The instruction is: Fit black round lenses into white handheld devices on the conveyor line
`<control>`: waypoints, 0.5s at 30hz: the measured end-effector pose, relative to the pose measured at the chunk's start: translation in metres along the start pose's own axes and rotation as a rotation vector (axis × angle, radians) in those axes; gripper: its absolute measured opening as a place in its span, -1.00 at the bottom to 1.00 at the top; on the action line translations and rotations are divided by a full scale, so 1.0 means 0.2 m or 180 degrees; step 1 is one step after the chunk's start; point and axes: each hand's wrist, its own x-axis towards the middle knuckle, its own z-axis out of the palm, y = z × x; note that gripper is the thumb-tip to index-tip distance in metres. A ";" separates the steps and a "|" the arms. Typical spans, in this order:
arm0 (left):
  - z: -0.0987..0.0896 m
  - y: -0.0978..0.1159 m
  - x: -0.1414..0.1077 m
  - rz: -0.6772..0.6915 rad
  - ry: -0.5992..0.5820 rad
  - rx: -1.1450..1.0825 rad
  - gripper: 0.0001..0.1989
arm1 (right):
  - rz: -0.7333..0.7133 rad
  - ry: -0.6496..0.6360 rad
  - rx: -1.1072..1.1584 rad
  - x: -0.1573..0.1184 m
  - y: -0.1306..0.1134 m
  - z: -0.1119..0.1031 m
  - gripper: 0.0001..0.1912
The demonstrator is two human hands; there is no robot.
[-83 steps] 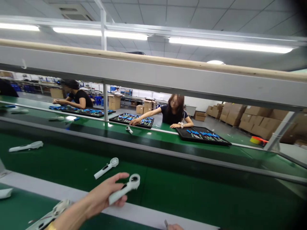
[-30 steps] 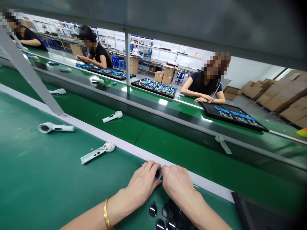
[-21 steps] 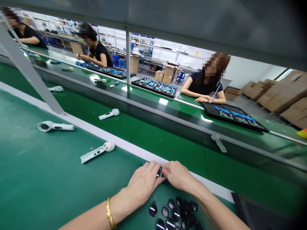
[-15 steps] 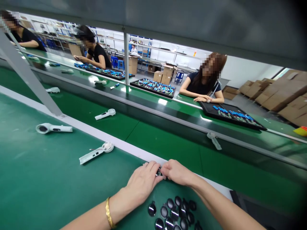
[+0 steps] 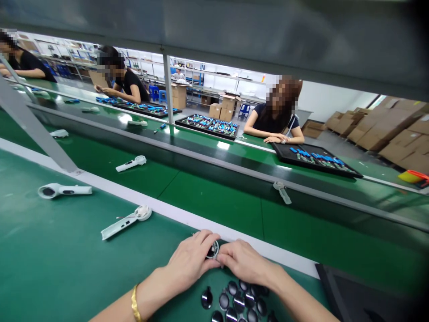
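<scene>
My left hand [image 5: 191,258] is curled round a small white ring-shaped housing [image 5: 215,248] with a dark centre, near the table's inner edge. My right hand [image 5: 243,260] pinches the right side of the same housing, its fingertips together. Just below the hands lie several round glossy black discs [image 5: 239,302] on the green table. To the left, an open white handle shell [image 5: 125,222] rests at a slant, and a white handheld piece [image 5: 65,191] with a dark oval lies further left.
White parts [image 5: 132,164] lie on the green conveyor [image 5: 208,197] beyond the pale table edge. A slanted metal post [image 5: 40,120] stands at left. A black tray [image 5: 355,290] sits at lower right. Across the conveyor, people sit by trays of blue parts [image 5: 315,158].
The view has shifted slightly. The white ring of the piece between my hands shows more now. On the conveyor, the white parts sit further left in view.
</scene>
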 end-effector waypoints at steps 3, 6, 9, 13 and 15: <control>-0.02 -0.01 0.00 0.0046 -0.0152 -0.0119 -0.53 | -0.0104 0.0161 -0.0467 -0.06 -0.02 0.01 -0.72; -0.06 -0.01 -0.01 -0.0004 -0.0295 -0.0247 -0.46 | -0.0070 0.0211 -0.0622 -0.10 0.00 0.00 -0.69; -0.14 0.03 -0.01 -0.0275 -0.0492 -0.0419 -0.43 | 0.0026 0.0402 -0.0526 -0.15 0.04 -0.04 -0.65; -0.22 0.09 0.00 -0.0795 -0.0893 -0.1606 -0.58 | 0.0301 0.0851 -0.0108 -0.19 0.11 -0.09 -0.63; -0.19 0.11 0.02 -0.1041 -0.1378 -0.2787 -0.52 | 0.0429 0.0993 0.0149 -0.19 0.13 -0.10 -0.63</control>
